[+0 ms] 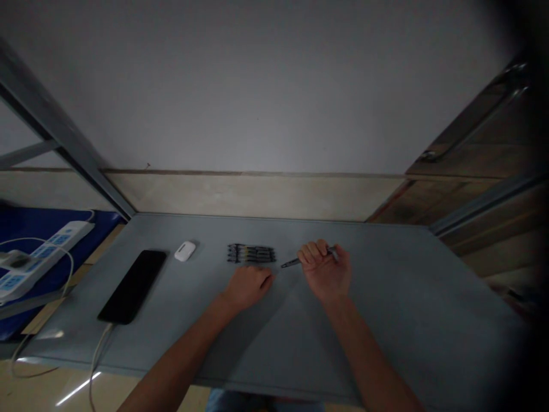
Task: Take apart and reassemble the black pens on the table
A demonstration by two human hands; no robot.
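Several dark pens [251, 253] lie side by side in a row on the grey table, left of centre. Just in front of them rests my left hand [249, 286], its fingers curled in and closed; whether anything is inside them is hidden. My right hand [326, 270], palm turned up, has its fingers wrapped round one dark pen [290, 263]. That pen's tip points left, towards the row, and its other end shows by the thumb.
On the grey table [407, 286], a white earbud case [185, 251] and a black phone [132, 287] with a cable lie to the left. A white power strip [45, 257] is on a blue surface at far left. A pale wall [257, 103] rises behind.
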